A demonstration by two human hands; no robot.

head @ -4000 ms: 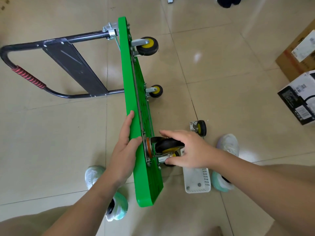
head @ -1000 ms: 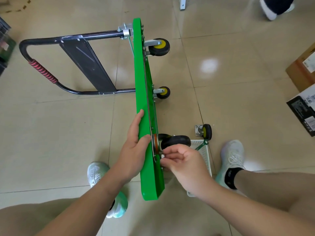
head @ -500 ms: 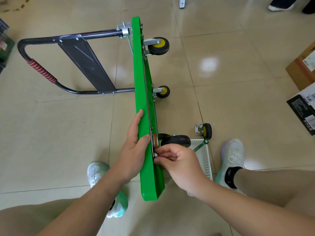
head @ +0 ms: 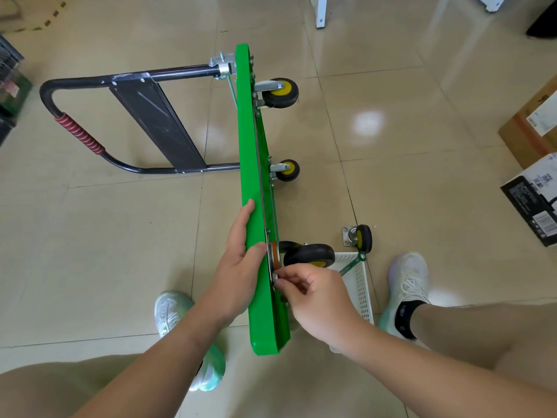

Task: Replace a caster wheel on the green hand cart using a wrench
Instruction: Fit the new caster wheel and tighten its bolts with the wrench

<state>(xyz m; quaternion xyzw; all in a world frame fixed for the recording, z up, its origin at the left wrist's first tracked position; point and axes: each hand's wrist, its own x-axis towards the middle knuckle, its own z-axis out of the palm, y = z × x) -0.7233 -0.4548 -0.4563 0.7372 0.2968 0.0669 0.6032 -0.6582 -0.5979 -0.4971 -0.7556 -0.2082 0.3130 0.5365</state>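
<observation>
Since four seconds ago my right hand (head: 319,297) has slid off the top of the black tyre and dropped to the mounting plate below it; my left hand has kept its hold. Far left, the black handle (head: 150,82) with its red grip juts out from the far end of the deck, over the tiled floor (head: 105,251). My left shoe (head: 171,312) is planted beside the green hand cart (head: 251,164), which stands on its long edge and runs away from me. My left hand (head: 238,267) steadies it, fingers (head: 244,218) pressed together and straight along the deck's left face, thumb hooked over the upper rim. Two yellow-hubbed casters (head: 280,93) stick out to the right further along. The near caster (head: 310,254) sits against the deck by an orange ring. Just under it my right thumb and forefinger pinch a small silver fastener (head: 275,277) at the plate's edge, the other fingers curled. Behind that hand a white basket (head: 360,285) rests on the floor, with the green wrench (head: 351,265) leaning on its far rim. Just beyond stands a loose caster (head: 360,239), apart from the cart. My right shoe (head: 407,285) is beside the basket, and cardboard boxes (head: 530,125) sit at the far right.
</observation>
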